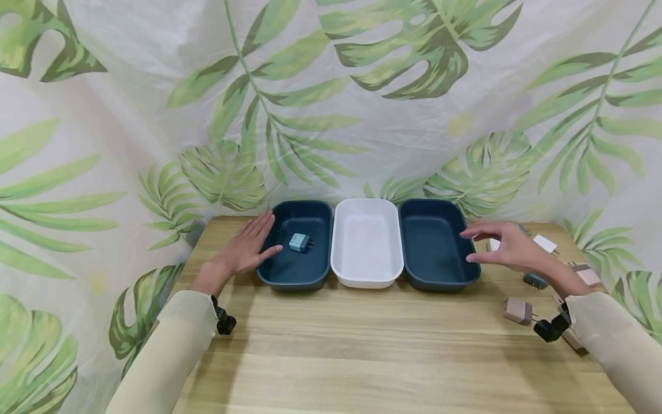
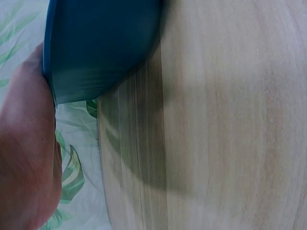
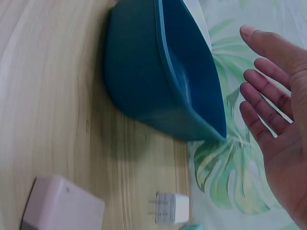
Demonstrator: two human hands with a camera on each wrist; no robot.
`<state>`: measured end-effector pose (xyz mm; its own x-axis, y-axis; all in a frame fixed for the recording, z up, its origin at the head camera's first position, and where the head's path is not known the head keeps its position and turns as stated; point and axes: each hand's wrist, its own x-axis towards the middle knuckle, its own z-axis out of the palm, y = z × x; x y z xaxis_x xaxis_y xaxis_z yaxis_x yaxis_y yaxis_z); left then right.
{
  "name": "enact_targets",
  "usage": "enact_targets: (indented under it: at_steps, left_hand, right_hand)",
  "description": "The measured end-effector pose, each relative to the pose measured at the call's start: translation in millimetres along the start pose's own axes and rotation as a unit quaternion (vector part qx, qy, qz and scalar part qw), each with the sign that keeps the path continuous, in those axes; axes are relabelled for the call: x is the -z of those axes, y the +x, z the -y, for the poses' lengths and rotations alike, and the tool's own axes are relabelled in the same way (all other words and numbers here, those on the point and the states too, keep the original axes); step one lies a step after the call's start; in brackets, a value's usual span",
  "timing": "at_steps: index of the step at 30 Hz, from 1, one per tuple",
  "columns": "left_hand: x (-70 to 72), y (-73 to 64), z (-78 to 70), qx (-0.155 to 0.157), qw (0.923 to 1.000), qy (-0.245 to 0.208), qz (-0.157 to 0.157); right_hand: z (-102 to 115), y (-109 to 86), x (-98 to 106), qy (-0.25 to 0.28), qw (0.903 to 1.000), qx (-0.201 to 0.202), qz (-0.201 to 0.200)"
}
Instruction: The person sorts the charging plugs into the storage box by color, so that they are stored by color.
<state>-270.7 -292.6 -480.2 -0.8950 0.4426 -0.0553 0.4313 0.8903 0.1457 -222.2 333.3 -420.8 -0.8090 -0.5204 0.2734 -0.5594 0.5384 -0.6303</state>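
Three deep trays stand side by side: a dark blue tray point(image 1: 292, 279) on the left, a white tray point(image 1: 367, 276) in the middle and another dark blue tray point(image 1: 439, 270) on the right. A light-blue plug charger point(image 1: 300, 242) lies inside the left one. My left hand point(image 1: 247, 244) rests with extended fingers along that tray's left rim, thumb over its edge. My right hand point(image 1: 504, 246) hovers by the right tray's outer rim, fingers loosely bent and holding nothing. In the right wrist view, a gap shows between this hand and the tray.
Several plug chargers lie at the table's right side, among them a pink charger point(image 1: 517, 310), a dark charger point(image 1: 535, 280) and a white charger point(image 1: 545, 244). Some are partly hidden by my right arm. A leaf-patterned cloth point(image 1: 393, 144) hangs behind the wooden table point(image 1: 362, 345).
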Motion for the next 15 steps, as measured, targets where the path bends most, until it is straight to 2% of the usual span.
enact_targets:
  at_steps: [9,15]
  left_hand:
    - [2.9,-0.1,-1.4,0.001,0.9999,0.009,0.005]
    - [0.6,-0.1,-0.6,0.001,1.0,0.003,0.002]
  right_hand:
    - [-11.5,-14.5,16.2,-0.012,0.9999,-0.01,-0.003]
    - [-16.7,-25.9,26.4,-0.043,0.9982,-0.042,0.007]
